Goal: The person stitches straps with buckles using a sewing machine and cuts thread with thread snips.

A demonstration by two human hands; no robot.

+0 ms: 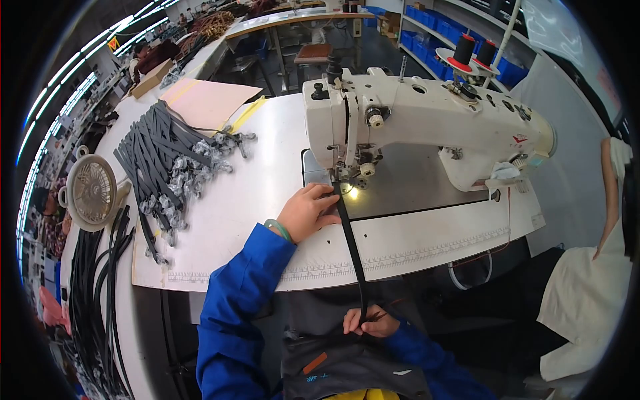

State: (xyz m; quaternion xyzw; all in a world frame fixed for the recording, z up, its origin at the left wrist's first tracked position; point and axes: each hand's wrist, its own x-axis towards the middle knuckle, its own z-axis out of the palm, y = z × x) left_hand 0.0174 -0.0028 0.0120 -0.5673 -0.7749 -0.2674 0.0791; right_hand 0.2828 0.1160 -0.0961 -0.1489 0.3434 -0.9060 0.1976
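Observation:
A long black strap runs from under the presser foot of a white sewing machine down over the table's front edge. Close to the needle, my left hand has its curled fingers against the strap's upper part, with a green bangle at the wrist. Lower down, above my lap, my right hand is closed around the strap's lower end. The machine's small lamp lights the metal plate beside the needle. Where the strap passes under the foot is partly hidden.
Grey straps with plastic-wrapped ends lie in a heap on the left of the table. A round metal-mesh strainer stands further left, above hanging black straps. Pink sheet material lies behind. A printed ruler runs along the front edge.

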